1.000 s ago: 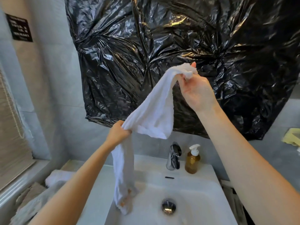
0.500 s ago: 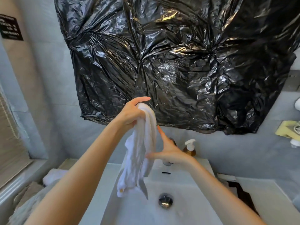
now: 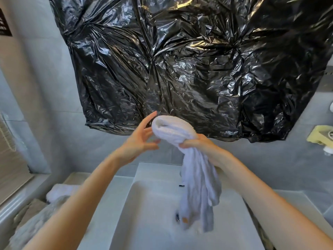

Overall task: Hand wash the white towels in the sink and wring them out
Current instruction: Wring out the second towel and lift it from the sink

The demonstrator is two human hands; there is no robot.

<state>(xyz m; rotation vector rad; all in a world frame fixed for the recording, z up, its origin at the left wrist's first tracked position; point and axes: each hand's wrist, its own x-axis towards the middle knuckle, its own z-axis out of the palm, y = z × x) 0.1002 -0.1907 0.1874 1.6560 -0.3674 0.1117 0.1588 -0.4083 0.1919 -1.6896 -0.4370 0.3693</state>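
Overhead, above the white sink (image 3: 126,213), both bare hands are raised with one white towel (image 3: 196,174) between them. Right hand (image 3: 200,145): fingers curled tight round the bunched towel just below its folded top, knuckles toward the camera; cloth passes through the fist. Folded, rounded end of the towel bulges up and left out of that fist; the rest hangs straight down from it in a loose twisted rope, lower end blurred, reaching into the sink basin and hiding the faucet and drain area behind it. Left hand (image 3: 139,139): fingers spread and nearly straight, palm facing the folded end, fingertips (image 3: 153,114) just beside or grazing the bulge, not wrapped round anything; actual contact cannot be told. Crinkled black plastic sheet (image 3: 180,60) covers the wall above the sink. More pale towels (image 3: 54,197) lie heaped on the ledge left of the sink. Yellow holder (image 3: 319,135) on the wall, far right of the sink.
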